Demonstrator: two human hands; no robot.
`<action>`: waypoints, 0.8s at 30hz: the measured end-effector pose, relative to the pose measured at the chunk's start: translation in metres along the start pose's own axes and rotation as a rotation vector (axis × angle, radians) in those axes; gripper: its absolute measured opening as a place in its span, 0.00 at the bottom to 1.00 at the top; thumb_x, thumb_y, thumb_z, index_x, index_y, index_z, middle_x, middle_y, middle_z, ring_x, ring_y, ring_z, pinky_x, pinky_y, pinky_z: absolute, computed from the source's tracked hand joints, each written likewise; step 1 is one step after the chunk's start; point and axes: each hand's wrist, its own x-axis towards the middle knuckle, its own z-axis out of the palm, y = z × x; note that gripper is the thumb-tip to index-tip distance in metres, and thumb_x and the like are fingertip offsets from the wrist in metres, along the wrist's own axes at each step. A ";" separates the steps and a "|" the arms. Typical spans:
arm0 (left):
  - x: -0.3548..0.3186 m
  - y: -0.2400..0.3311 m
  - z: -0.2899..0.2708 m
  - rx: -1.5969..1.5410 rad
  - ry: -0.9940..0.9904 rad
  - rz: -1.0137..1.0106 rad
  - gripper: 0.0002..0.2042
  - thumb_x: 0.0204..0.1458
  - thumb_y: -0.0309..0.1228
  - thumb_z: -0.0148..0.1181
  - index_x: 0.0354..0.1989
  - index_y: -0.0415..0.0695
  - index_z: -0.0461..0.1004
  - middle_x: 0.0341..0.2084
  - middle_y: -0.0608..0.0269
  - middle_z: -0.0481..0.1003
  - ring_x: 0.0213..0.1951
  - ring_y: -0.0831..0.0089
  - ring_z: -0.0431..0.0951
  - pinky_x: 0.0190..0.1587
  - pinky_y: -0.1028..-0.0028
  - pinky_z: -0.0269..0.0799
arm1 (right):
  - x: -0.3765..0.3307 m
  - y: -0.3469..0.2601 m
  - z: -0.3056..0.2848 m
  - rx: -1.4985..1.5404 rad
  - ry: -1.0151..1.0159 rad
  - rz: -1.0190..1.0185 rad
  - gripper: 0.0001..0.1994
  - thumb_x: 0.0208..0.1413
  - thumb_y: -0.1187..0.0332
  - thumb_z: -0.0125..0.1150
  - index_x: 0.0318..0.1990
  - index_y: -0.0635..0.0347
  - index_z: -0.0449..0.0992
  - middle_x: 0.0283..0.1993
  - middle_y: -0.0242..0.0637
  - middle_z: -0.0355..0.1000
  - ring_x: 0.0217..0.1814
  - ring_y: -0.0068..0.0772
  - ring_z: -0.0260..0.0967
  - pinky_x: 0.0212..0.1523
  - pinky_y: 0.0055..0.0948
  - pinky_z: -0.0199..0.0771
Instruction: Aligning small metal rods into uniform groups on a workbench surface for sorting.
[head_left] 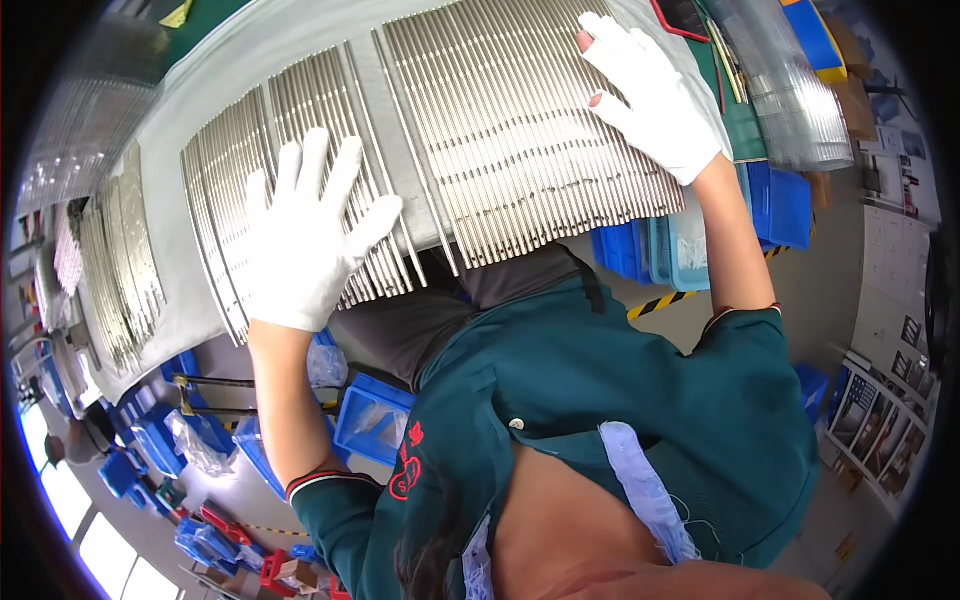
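Many thin silvery metal rods lie side by side on a pale cloth (175,290), split into a left group (222,150) and a wider right group (500,120). A strip of bare cloth shows between them, and a few rods (385,150) lie slightly apart there. My left hand (305,230), in a white glove, rests with spread fingers over the left group. My right hand (655,100), gloved in white with two fingertips bare, reaches across the right edge of the right group, fingers apart. Neither hand is closed round a rod.
Another batch of metal pieces (120,260) lies at the far left, near stacked clear plastic trays (95,120). More clear trays (800,115) stand at the right. Blue bins (375,415) sit below the table's near edge, others (780,205) at the right. A red-handled tool (685,30) lies upper right.
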 end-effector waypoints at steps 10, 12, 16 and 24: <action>0.054 0.067 0.017 -0.195 0.151 0.205 0.34 0.58 0.59 0.53 0.66 0.48 0.70 0.64 0.46 0.67 0.65 0.48 0.65 0.67 0.46 0.56 | 0.006 0.002 0.020 -0.068 -0.081 -0.060 0.28 0.65 0.55 0.56 0.70 0.51 0.67 0.77 0.35 0.58 0.79 0.38 0.51 0.80 0.41 0.41; 0.050 0.059 0.014 -0.172 0.111 0.215 0.33 0.59 0.56 0.55 0.67 0.47 0.68 0.66 0.44 0.66 0.67 0.46 0.65 0.68 0.47 0.55 | 0.005 0.002 0.018 -0.070 -0.090 -0.050 0.27 0.64 0.55 0.57 0.69 0.51 0.67 0.76 0.36 0.58 0.79 0.39 0.51 0.80 0.41 0.42; 0.033 0.041 0.010 -0.073 0.089 0.177 0.31 0.59 0.58 0.54 0.64 0.51 0.72 0.65 0.49 0.68 0.65 0.48 0.67 0.66 0.46 0.57 | 0.004 0.000 0.017 -0.052 -0.077 -0.038 0.28 0.63 0.55 0.58 0.69 0.51 0.68 0.76 0.37 0.58 0.79 0.39 0.51 0.79 0.42 0.42; 0.059 0.080 -0.004 -0.105 0.085 0.237 0.34 0.57 0.58 0.56 0.66 0.48 0.68 0.62 0.48 0.68 0.63 0.52 0.66 0.65 0.51 0.59 | 0.006 -0.004 0.019 -0.056 -0.078 -0.016 0.28 0.63 0.53 0.57 0.69 0.49 0.68 0.76 0.37 0.59 0.79 0.38 0.51 0.79 0.42 0.42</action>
